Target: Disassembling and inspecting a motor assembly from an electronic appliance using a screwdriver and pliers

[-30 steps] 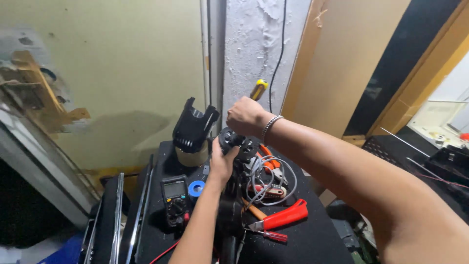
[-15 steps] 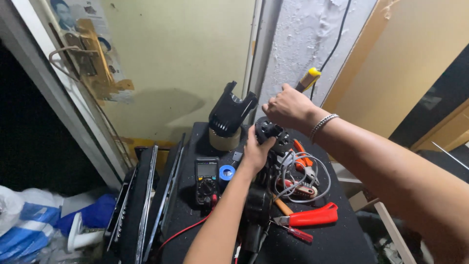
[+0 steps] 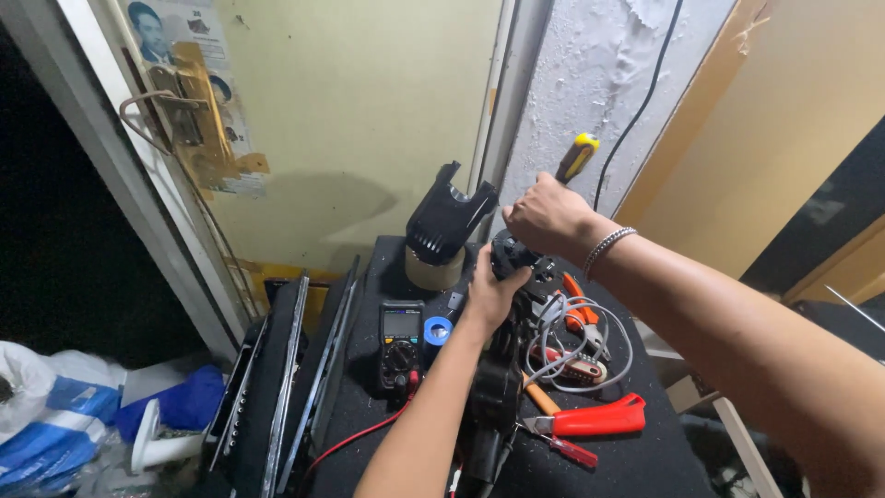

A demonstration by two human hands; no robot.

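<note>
The left hand point(image 3: 493, 293) is clasping a small black part point(image 3: 513, 255) at the dark table's point(image 3: 645, 461) twelve o'clock edge, steadying it, while the right hand point(image 3: 550, 219), fisted tight around a yellow-handled screwdriver point(image 3: 576, 157), is bearing down from one o'clock.
</note>
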